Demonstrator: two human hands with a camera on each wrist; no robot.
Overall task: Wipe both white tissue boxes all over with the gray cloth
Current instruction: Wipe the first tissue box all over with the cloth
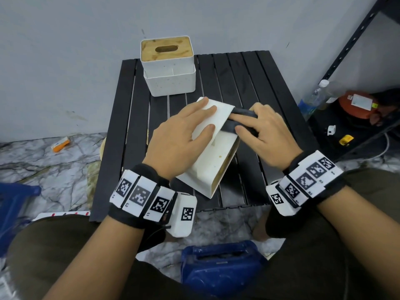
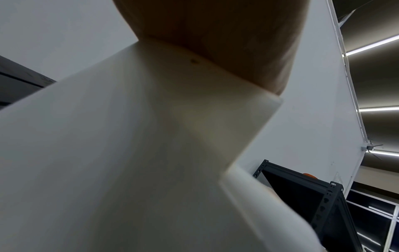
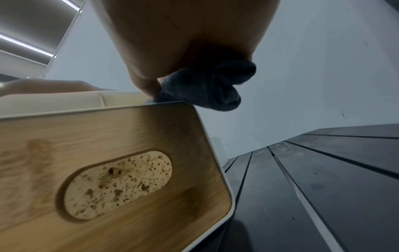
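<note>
One white tissue box (image 1: 207, 161) lies on its side in the middle of the black slatted table (image 1: 249, 83), its wooden lid (image 3: 108, 170) facing right. My left hand (image 1: 184, 128) rests flat on its upper face with straight fingers; the left wrist view shows that white face (image 2: 129, 153) close up. My right hand (image 1: 262, 131) grips the bunched gray cloth (image 1: 240, 120) (image 3: 207, 88) and presses it on the box's far right edge. The second white tissue box (image 1: 170, 68) stands upright at the table's back left, wooden lid up.
A black metal shelf (image 1: 357, 40) stands at the right with a plastic bottle (image 1: 313, 98) and an orange container (image 1: 357, 105) beneath it. A blue case (image 1: 220, 267) lies on the marble floor between my knees. A gray wall runs behind the table.
</note>
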